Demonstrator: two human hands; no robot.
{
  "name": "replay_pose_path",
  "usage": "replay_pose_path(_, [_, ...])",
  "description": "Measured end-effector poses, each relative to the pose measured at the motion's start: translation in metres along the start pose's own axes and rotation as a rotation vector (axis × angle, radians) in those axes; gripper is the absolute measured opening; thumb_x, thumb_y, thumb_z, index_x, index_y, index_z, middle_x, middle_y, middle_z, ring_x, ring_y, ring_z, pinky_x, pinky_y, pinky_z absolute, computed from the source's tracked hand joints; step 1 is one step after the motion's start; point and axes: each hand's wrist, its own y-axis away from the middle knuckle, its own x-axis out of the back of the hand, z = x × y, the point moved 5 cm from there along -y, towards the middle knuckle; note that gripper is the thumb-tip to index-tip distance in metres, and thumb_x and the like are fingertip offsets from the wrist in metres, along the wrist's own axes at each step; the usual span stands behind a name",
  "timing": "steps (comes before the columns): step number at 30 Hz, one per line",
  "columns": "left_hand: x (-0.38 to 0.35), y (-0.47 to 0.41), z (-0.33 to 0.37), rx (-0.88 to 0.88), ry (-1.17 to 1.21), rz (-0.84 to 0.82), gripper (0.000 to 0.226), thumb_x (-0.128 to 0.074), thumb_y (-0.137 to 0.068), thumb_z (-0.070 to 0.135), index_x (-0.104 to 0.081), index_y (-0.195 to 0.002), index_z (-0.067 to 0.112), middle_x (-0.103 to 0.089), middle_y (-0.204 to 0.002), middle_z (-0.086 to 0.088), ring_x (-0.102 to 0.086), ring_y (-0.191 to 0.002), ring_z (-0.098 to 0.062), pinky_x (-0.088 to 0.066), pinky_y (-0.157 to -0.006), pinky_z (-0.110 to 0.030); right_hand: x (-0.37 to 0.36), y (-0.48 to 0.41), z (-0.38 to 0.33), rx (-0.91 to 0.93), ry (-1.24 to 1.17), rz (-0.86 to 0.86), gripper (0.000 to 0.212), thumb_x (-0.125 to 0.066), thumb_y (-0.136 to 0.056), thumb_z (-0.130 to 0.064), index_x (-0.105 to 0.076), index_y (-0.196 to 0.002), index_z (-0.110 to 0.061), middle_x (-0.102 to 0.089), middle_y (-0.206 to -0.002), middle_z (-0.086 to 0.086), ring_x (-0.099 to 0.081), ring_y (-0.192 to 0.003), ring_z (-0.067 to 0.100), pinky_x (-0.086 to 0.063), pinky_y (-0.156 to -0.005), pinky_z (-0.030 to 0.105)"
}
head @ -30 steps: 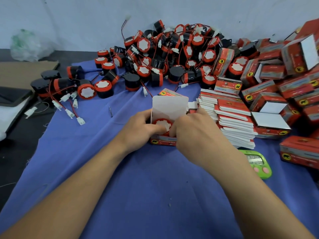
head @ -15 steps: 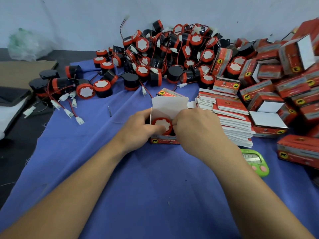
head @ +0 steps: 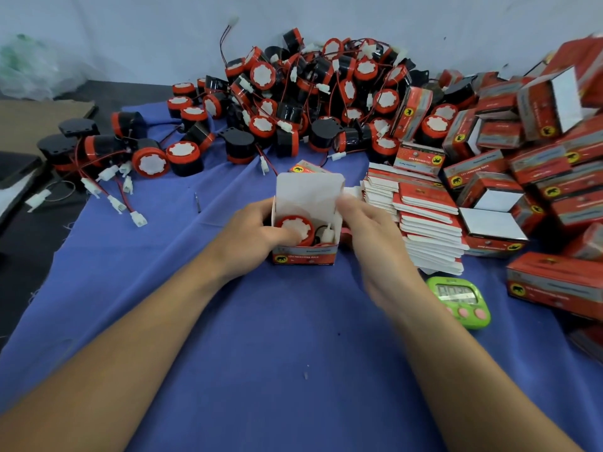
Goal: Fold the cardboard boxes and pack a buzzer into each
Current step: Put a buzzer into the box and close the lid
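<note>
A small red cardboard box (head: 305,255) stands open on the blue cloth (head: 261,353) at centre, its white lid flap raised at the back. Inside sits a red and black buzzer (head: 295,227) with its white plug (head: 328,234) beside it. My left hand (head: 253,234) grips the box's left side, thumb over the front rim against the buzzer. My right hand (head: 368,230) is blurred at the box's right side, fingertips at the edge of the lid flap.
A big heap of loose buzzers (head: 310,99) with wires lies at the back. A stack of flat boxes (head: 424,220) stands just right of my right hand. Folded boxes (head: 538,158) pile up at the right. A green timer (head: 460,300) lies near my right forearm.
My right hand has drawn back from over the box opening to its right side, uncovering the buzzer and its plug inside. The left hand has kept its hold.
</note>
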Motion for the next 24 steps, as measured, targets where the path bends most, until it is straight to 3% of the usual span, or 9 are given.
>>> replay_pose_path(3, [0.000, 0.002, 0.000, 0.016, 0.021, -0.005, 0.030, -0.071, -0.082, 0.036, -0.076, -0.112, 0.032, -0.078, -0.112, 0.008, -0.073, -0.108, -0.016, -0.053, -0.103, -0.054, 0.002, -0.004, 0.006, -0.059, -0.119, -0.047, 0.036, -0.047, -0.106, -0.025, -0.080, -0.101, -0.013, -0.078, -0.104, 0.010, -0.073, -0.105, 0.025, -0.058, -0.092, 0.043])
replay_pose_path(6, [0.000, 0.005, 0.005, 0.015, 0.015, 0.013, 0.030, -0.070, -0.083, 0.037, -0.076, -0.111, 0.030, -0.079, -0.110, 0.008, -0.073, -0.106, -0.013, -0.054, -0.103, -0.052, -0.001, -0.009, 0.009, -0.021, 0.024, -0.137, 0.026, -0.051, -0.103, -0.013, -0.077, -0.107, -0.013, -0.074, -0.110, 0.019, -0.067, -0.112, 0.040, -0.052, -0.102, 0.058])
replay_pose_path(10, [-0.004, 0.007, 0.008, -0.004, 0.047, -0.066, 0.037, -0.064, -0.087, 0.033, -0.072, -0.122, 0.031, -0.077, -0.119, 0.007, -0.072, -0.112, -0.013, -0.054, -0.105, -0.048, -0.005, -0.008, 0.009, -0.016, 0.079, -0.166, 0.030, -0.058, -0.100, -0.003, -0.073, -0.121, -0.017, -0.078, -0.110, -0.003, -0.073, -0.107, 0.018, -0.056, -0.100, 0.045])
replay_pose_path(13, [-0.001, 0.010, 0.009, -0.038, 0.387, -0.122, 0.043, -0.043, -0.102, 0.041, -0.069, -0.132, 0.024, -0.072, -0.132, -0.006, -0.067, -0.122, -0.023, -0.050, -0.110, -0.046, -0.006, -0.008, 0.010, -0.020, 0.083, -0.130, 0.032, -0.058, -0.100, -0.001, -0.074, -0.117, -0.023, -0.079, -0.106, -0.008, -0.075, -0.101, 0.013, -0.060, -0.095, 0.041])
replay_pose_path(15, [0.006, 0.008, 0.009, -0.059, 0.475, -0.153, 0.050, -0.031, -0.107, 0.042, -0.063, -0.140, 0.024, -0.067, -0.140, -0.007, -0.061, -0.131, -0.027, -0.049, -0.110, -0.043, -0.005, -0.008, 0.011, -0.023, 0.064, -0.087, 0.032, -0.059, -0.099, 0.000, -0.075, -0.115, -0.023, -0.079, -0.103, -0.008, -0.076, -0.098, 0.013, -0.061, -0.093, 0.041])
replay_pose_path(18, [0.009, 0.005, 0.008, -0.053, 0.454, -0.210, 0.042, -0.040, -0.105, 0.027, -0.063, -0.141, 0.023, -0.068, -0.138, -0.004, -0.064, -0.129, -0.023, -0.054, -0.098, -0.028, -0.004, -0.011, 0.013, -0.008, 0.062, -0.042, 0.032, -0.061, -0.097, 0.001, -0.076, -0.115, -0.021, -0.080, -0.101, -0.008, -0.076, -0.097, 0.013, -0.062, -0.090, 0.041])
replay_pose_path(20, [0.006, 0.003, 0.006, -0.042, 0.454, -0.200, 0.035, -0.053, -0.104, 0.024, -0.065, -0.137, 0.022, -0.071, -0.134, -0.005, -0.068, -0.124, -0.023, -0.057, -0.093, -0.026, -0.004, -0.012, 0.013, -0.003, 0.057, -0.030, 0.033, -0.062, -0.096, 0.001, -0.076, -0.115, -0.022, -0.079, -0.101, -0.009, -0.076, -0.096, 0.012, -0.062, -0.089, 0.041])
replay_pose_path(24, [0.001, 0.001, 0.004, -0.040, 0.302, -0.059, 0.031, -0.068, -0.096, 0.005, -0.071, -0.123, 0.019, -0.078, -0.118, 0.001, -0.074, -0.108, -0.014, -0.057, -0.085, -0.022, -0.006, -0.011, 0.011, 0.086, 0.027, -0.022, 0.045, -0.060, -0.093, 0.008, -0.079, -0.104, -0.031, -0.080, -0.102, -0.006, -0.075, -0.100, 0.020, -0.060, -0.091, 0.050])
